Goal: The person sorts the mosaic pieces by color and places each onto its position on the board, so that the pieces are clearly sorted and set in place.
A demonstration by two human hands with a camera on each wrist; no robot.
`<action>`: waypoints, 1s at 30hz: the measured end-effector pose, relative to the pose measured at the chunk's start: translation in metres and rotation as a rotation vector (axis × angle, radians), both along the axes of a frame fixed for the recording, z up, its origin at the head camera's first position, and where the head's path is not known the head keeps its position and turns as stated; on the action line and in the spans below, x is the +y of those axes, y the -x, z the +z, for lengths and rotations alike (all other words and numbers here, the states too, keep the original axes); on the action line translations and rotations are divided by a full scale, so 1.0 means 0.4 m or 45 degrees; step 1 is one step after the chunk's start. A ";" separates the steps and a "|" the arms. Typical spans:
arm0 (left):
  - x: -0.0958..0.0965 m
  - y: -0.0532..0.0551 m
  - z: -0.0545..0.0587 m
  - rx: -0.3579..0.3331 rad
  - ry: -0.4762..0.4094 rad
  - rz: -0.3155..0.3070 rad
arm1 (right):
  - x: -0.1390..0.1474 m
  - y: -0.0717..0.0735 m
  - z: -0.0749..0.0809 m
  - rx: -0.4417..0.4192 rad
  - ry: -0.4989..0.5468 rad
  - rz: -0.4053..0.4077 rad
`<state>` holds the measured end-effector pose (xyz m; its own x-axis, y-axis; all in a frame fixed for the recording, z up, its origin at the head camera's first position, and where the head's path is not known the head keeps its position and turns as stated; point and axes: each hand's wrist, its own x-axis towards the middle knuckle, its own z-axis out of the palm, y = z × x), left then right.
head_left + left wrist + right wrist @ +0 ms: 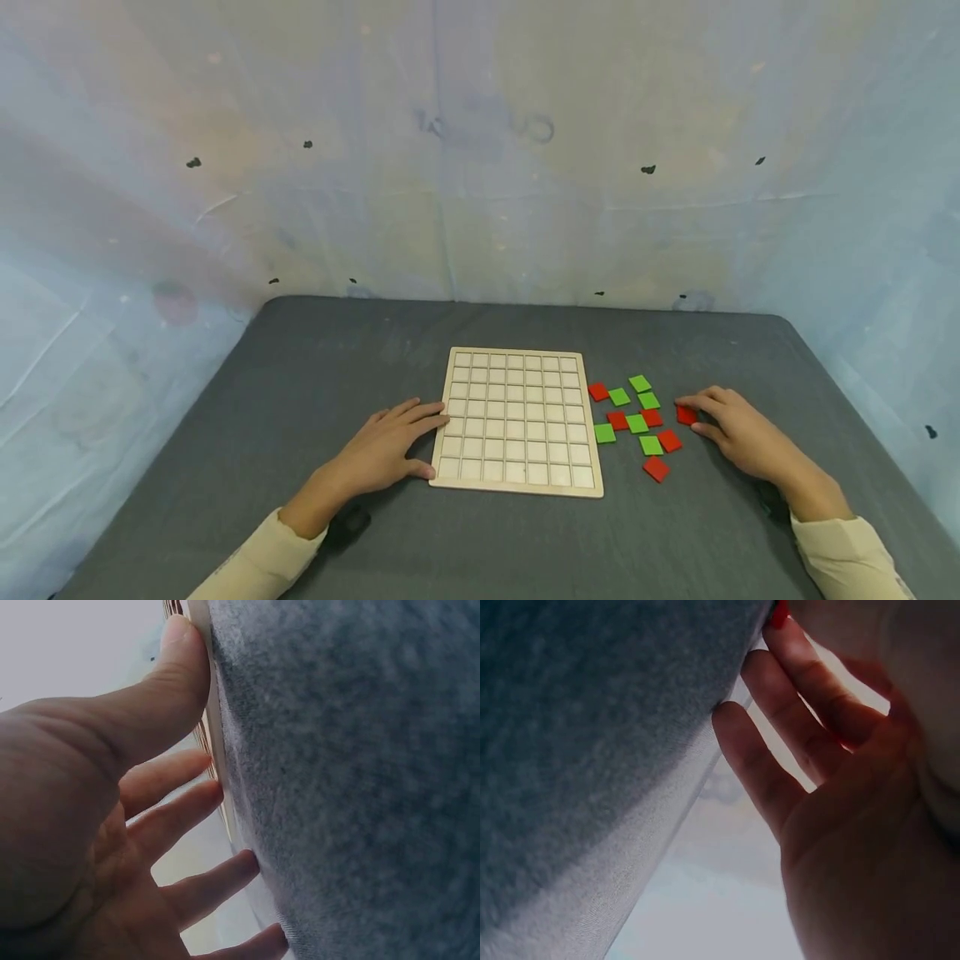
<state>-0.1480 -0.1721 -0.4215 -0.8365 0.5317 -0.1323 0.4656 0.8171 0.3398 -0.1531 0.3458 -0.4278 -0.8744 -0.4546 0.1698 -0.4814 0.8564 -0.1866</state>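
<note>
Wooden board (514, 431), left hand (381, 448) spread at its edge, right hand (738, 429) pinching red tile (686, 415), grey tabletop (352, 354) around

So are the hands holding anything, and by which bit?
The right hand pinches a red tile by its edges, between thumb and fingers; the left hand only touches the left edge of the board.

The table (345, 358) is viewed downward by the head camera from above and behind the fingers (423, 410), which are faced closely by both wrist cameras, the board (515, 430) being shared by head and left wrist views.
</note>
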 end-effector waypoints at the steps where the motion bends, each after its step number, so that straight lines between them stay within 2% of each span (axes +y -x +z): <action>1: 0.001 0.001 0.000 -0.012 -0.003 0.011 | 0.000 -0.001 0.001 -0.012 0.004 -0.005; 6: 0.010 0.002 0.003 -0.069 -0.035 0.041 | -0.002 -0.004 0.004 -0.072 0.018 -0.049; 11: 0.016 -0.001 0.010 -0.115 -0.089 0.078 | -0.010 -0.008 0.001 -0.063 0.012 -0.062; 22: 0.027 -0.003 0.011 -0.088 -0.114 0.151 | -0.029 -0.002 0.009 -0.024 0.037 -0.052; 30: 0.028 -0.003 0.005 -0.117 -0.111 0.178 | -0.076 0.017 0.019 -0.062 0.050 -0.042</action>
